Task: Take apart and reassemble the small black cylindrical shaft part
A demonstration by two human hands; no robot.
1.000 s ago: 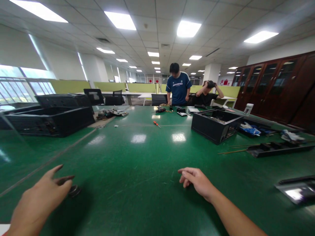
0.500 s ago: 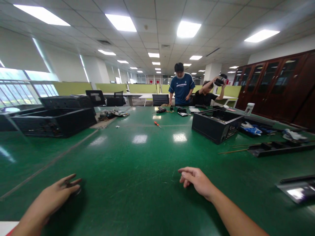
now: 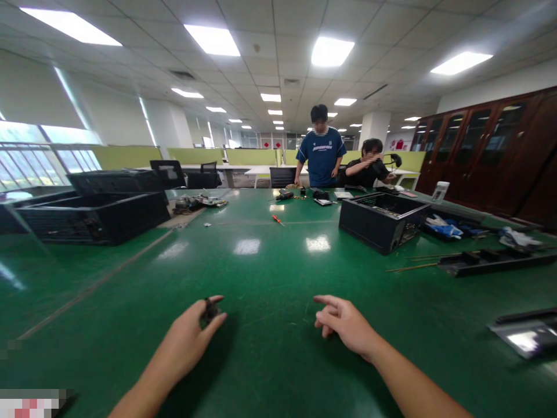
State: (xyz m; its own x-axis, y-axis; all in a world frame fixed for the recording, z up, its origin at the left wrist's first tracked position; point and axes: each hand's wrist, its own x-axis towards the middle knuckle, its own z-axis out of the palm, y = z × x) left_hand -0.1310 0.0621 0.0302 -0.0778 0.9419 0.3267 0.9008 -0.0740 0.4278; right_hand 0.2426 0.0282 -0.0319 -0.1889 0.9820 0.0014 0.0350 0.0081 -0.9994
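Note:
My left hand [image 3: 191,331] is over the green tabletop, left of the middle, its fingers curled round a small dark object [image 3: 210,312]. Its kind cannot be made out, since the fingers cover part of it. Across from it, my right hand [image 3: 346,325] hovers low over or rests on the table; I cannot tell which. Its index finger points left, the other fingers are loosely bent and apart, and nothing shows in them. An orange screwdriver [image 3: 277,220] lies farther out on the green table [image 3: 270,273], beyond both hands.
Black computer cases stand at the left [image 3: 100,217] and right [image 3: 378,223]. A long black metal part [image 3: 496,263] and a shiny flat piece [image 3: 524,339] lie at the right. A power drill [image 3: 285,195] is at the far edge, near a person in blue [image 3: 321,157] and a seated person [image 3: 368,165].
My left hand has moved right and slightly forward, carrying the small dark object. My right hand has hardly moved. The seated person has lowered a black headset-like thing from overhead.

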